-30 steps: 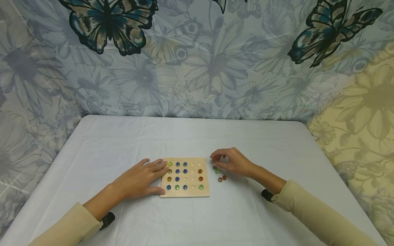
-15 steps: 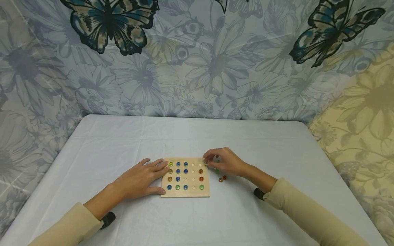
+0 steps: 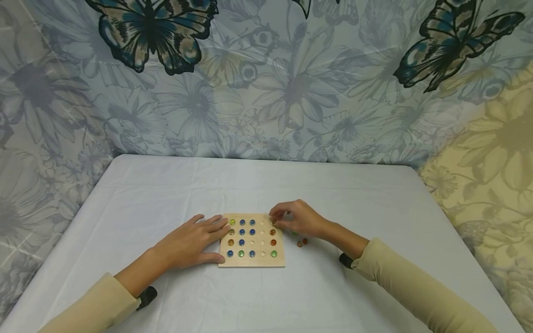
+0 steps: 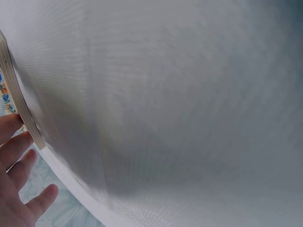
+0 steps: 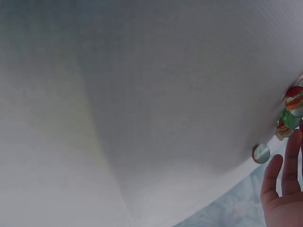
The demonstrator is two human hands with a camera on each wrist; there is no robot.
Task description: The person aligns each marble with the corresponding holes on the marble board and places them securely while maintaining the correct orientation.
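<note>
A square wooden board (image 3: 278,263) with rows of round hollows lies on the table. Blue, green, amber and orange glass marbles (image 3: 242,242) fill many hollows; several in the two right columns and one in the middle column hold none. My left hand (image 3: 189,243) rests on the board's left edge, fingers spread; its fingertips also show at the board's side (image 4: 21,99) in the left wrist view. Over the top right corner, my right hand (image 3: 301,219) pinches a marble between thumb and fingers, mostly hidden by the fingertips.
Loose orange-brown marbles (image 3: 305,241) lie right of the board, with a green one partly behind the right hand. The right wrist view shows several marbles, including a green marble (image 5: 290,118) and a clear one (image 5: 261,153). White cloth (image 3: 166,185) covers the table; patterned fabric hangs behind.
My right hand has moved left from the loose marbles to the board's top right corner, carrying a marble. The left hand stays on the board's edge.
</note>
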